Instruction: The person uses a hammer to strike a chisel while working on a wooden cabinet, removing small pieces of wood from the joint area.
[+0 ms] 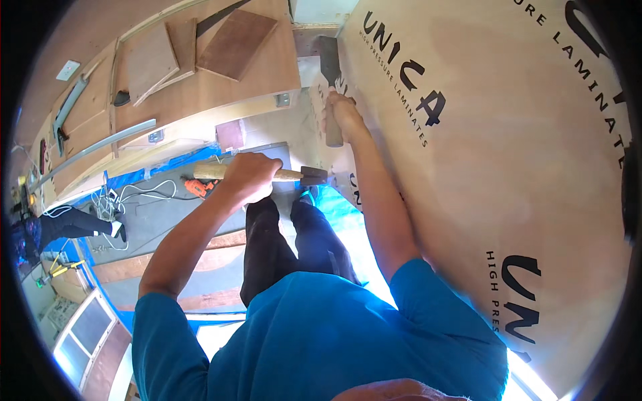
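My left hand (251, 177) is closed around the pale wooden handle of a hammer (313, 176). The hammer lies level, its dark head pointing right, over my legs. Further up and to the right, my right hand (344, 113) grips a scraper (330, 59) with a wide flat grey blade. The blade points up, away from me, toward the corner by the large board (468, 167), and its handle end shows below my fist. I cannot tell whether the blade touches the board or the wall.
Loose wooden panels (237, 43) lie on a wooden counter (281, 70) at the far left. On the grey floor covering (157, 217) are an orange power tool (198, 188) and tangled white cables (110, 200). Another person's leg (80, 226) shows at the left edge, above a framed window (90, 327).
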### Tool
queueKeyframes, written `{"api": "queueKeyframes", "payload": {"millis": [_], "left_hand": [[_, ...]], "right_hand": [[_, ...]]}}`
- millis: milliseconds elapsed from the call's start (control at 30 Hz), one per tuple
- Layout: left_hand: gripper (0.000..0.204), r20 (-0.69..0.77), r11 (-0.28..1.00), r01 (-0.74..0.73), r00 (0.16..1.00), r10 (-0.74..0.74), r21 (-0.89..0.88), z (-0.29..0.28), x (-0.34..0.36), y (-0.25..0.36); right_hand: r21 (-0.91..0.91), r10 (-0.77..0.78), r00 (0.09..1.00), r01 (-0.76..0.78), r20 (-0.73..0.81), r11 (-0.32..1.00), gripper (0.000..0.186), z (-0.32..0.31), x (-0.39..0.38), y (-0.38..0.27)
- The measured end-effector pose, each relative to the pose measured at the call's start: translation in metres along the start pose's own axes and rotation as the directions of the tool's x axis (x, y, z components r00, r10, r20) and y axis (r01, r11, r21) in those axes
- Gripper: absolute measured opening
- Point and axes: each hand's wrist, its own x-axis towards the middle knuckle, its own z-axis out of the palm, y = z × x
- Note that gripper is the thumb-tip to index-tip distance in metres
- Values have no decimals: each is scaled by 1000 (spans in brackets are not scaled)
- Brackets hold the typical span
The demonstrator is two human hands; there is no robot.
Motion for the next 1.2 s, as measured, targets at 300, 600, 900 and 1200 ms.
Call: {"api": "queueKeyframes", "payload": {"millis": [300,600,900,1200], "left_hand": [[12,64,998,59,996,-58,-5,10,-7,3],[13,39,999,43,998,-42,-20,17,-5,0],[13,-73,988,-145,986,148,49,-50,2,42],[20,-94,991,-93,990,102,100,-73,48,33]], "right_hand": [[16,-17,999,18,-31,1000,38,15,-14,-16],[-25,-49,999,49,7,998,43,15,1,-30],[-135,45,998,-39,38,990,39,15,-14,-58],[-118,91,992,-80,91,990,43,1,-9,-75]]}}
